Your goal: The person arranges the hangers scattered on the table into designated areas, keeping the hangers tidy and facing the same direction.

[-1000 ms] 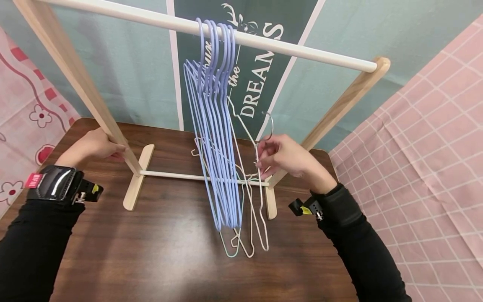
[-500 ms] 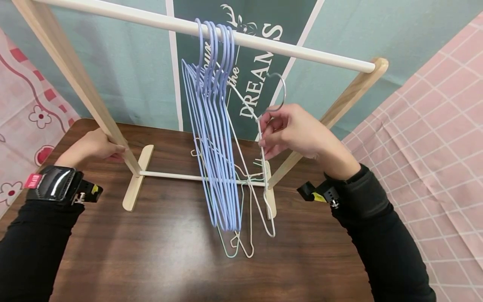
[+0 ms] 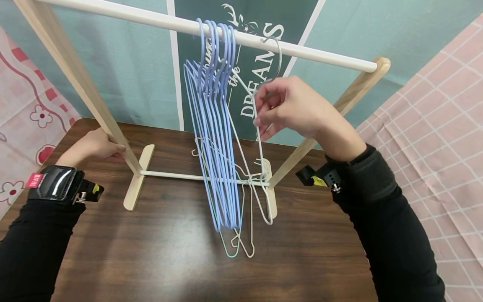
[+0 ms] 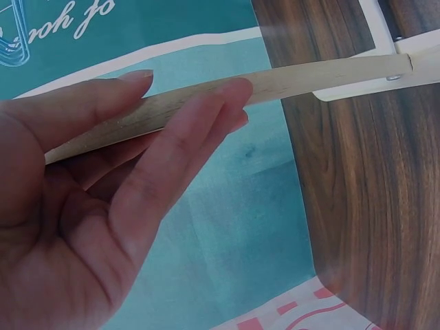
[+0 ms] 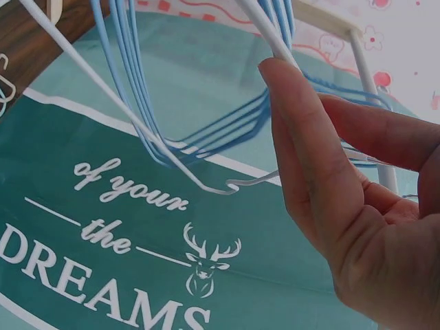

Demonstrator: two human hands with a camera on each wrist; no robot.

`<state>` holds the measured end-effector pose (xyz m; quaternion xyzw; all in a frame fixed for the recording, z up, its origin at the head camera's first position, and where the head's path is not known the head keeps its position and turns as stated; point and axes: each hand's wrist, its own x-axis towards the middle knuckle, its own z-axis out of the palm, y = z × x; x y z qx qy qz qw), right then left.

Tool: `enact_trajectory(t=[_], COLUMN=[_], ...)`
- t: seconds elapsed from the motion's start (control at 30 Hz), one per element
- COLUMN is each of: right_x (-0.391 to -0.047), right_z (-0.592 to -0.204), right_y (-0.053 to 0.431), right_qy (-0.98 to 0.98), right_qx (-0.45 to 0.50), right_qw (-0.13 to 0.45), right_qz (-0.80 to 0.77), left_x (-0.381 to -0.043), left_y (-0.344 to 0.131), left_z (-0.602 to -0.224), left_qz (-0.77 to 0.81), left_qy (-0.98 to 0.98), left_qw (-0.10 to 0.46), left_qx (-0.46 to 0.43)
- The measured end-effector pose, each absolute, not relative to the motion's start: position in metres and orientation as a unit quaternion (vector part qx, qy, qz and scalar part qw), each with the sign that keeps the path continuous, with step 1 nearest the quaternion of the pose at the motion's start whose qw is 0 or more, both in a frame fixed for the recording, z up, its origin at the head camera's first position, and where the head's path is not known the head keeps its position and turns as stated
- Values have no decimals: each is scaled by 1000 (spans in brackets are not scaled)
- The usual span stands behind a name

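My right hand (image 3: pixel 294 107) pinches a white wire hanger (image 3: pixel 260 147) just below its bare metal hook (image 3: pixel 280 58). That hook overlaps the white rail (image 3: pixel 320 57) of a clothes rack; whether it touches I cannot tell. To its left, several blue hangers (image 3: pixel 216 138) hang bunched on the rail. In the right wrist view, thumb and fingers of the right hand (image 5: pixel 371 199) close on the white hanger (image 5: pixel 82 65). My left hand (image 3: pixel 94 147) holds the rack's left wooden post (image 3: pixel 75 71); in the left wrist view this post (image 4: pixel 309 79) lies between thumb and fingers.
Behind and below the blue hangers, a cream wire hanger (image 3: pixel 252 239) and a mint-green one (image 3: pixel 228 253) lie on the brown table (image 3: pixel 151 251). A white lower bar (image 3: pixel 173 175) joins the rack's feet. Green lettered cloth (image 3: pixel 264 84) hangs behind; pink cloth (image 3: pixel 434 126) stands right.
My right hand has raised the white hanger, bringing its hook from well below the rail up to rail height. The left hand stays on the post.
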<state>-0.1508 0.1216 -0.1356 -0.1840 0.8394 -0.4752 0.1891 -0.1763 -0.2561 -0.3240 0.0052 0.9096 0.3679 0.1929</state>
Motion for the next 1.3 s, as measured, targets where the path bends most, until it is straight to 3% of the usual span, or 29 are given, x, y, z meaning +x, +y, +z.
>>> enact_trajectory(t=[0.57, 1.3], right_x=[-178, -176], right_z=[-138, -141], right_y=[92, 90], right_qy=[843, 853], right_qx=[-158, -164], right_qw=[191, 206], right_qz=[-477, -451], left_x=[-177, -176], left_y=[-254, -254], left_z=[-324, -323], left_qz=[364, 374], left_qy=[912, 908], left_qw=[192, 187], left_qx=[5, -5])
